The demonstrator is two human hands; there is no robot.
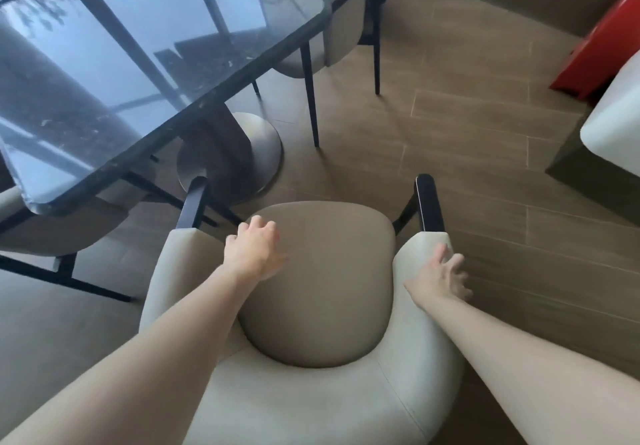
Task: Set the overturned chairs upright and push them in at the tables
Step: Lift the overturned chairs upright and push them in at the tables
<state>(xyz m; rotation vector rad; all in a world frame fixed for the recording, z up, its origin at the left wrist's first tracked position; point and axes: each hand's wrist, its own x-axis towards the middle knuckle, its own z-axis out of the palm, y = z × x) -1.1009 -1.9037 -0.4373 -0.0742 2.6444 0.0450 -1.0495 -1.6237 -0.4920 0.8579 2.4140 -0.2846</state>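
Note:
A beige padded armchair [322, 306] stands upright right below me, its seat facing the dark glossy table [156, 73]. Its black arm tips point toward the table edge; the left tip sits under the table's rim. My left hand [254, 248] hovers over the seat near the left armrest, fingers loosely spread, holding nothing. My right hand [445, 276] is beside the right armrest's outer edge, fingers apart, and I cannot tell whether it touches the padding.
A second chair [341, 21] stands upright at the table's far side and a third chair [52, 226] is tucked in at the left. The table's round metal base [256, 146] is ahead. A red object [599, 39] and a white seat [613, 122] lie at the right on the wood floor.

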